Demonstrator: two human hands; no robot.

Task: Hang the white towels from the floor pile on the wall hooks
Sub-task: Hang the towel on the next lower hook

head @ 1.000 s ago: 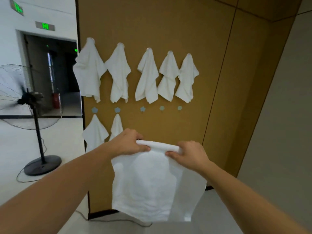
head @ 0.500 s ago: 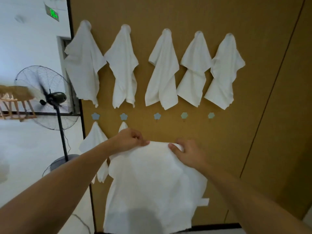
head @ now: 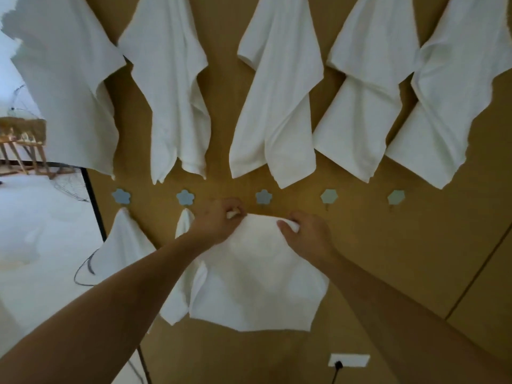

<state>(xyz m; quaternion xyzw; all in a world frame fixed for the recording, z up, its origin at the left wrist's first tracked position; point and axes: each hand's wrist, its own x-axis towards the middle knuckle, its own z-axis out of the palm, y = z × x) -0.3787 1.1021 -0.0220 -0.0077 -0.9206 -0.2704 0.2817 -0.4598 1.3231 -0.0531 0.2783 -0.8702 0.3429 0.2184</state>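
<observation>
I hold a white towel [head: 257, 278] spread against the brown wall [head: 415, 259]. My left hand [head: 219, 220] pinches its top left edge and my right hand [head: 307, 236] grips its top right edge. The towel's top edge sits just under the third blue flower hook [head: 263, 196] of the lower row. Two hooks to the right, one [head: 329, 195] and another [head: 396, 197], carry nothing. Towels hang from the first lower hook [head: 124, 245] and the second [head: 184, 225]. Several white towels [head: 277, 92] hang in the upper row.
A wall socket [head: 349, 360] with a plugged black cable sits low on the wall. The panel's black left edge [head: 94, 200] borders a white floor [head: 41, 245]. A wooden rack [head: 22, 145] stands far left. A loose cable [head: 83, 270] lies on the floor.
I have stepped much closer to the wall. Both hands have carried the towel up and forward, so its top edge now lies just below the third lower hook.
</observation>
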